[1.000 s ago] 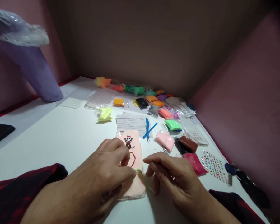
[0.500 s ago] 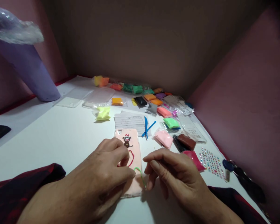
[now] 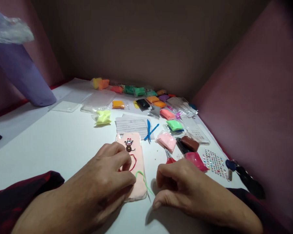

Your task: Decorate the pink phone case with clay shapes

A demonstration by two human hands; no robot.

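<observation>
A phone case (image 3: 136,191) covered in pale pink clay lies flat on the table, a small cat figure (image 3: 129,144) near its top. Below the cat a red strand (image 3: 134,161) curves in a loop, partly covered by my fingers. My left hand (image 3: 112,175) rests over the case's left side, thumb and fingers closed at one end of a thin green clay strand (image 3: 143,177). The strand slants off the case's right edge to my right hand (image 3: 178,188). That hand's fingers are curled, with the strand's other end at the thumb; the exact grip is hidden.
Beyond the case are a lined paper (image 3: 132,126) and crossed blue modelling tools (image 3: 150,130). Red-handled scissors (image 3: 170,159), a pink clay packet (image 3: 167,140) and a rhinestone sheet (image 3: 216,162) lie on the right. A purple cylinder (image 3: 26,74) stands at the left.
My right hand has turned over and moved slightly right, drawing the green strand straighter beyond the case's edge. The scissors now show more. The view has shifted slightly.
</observation>
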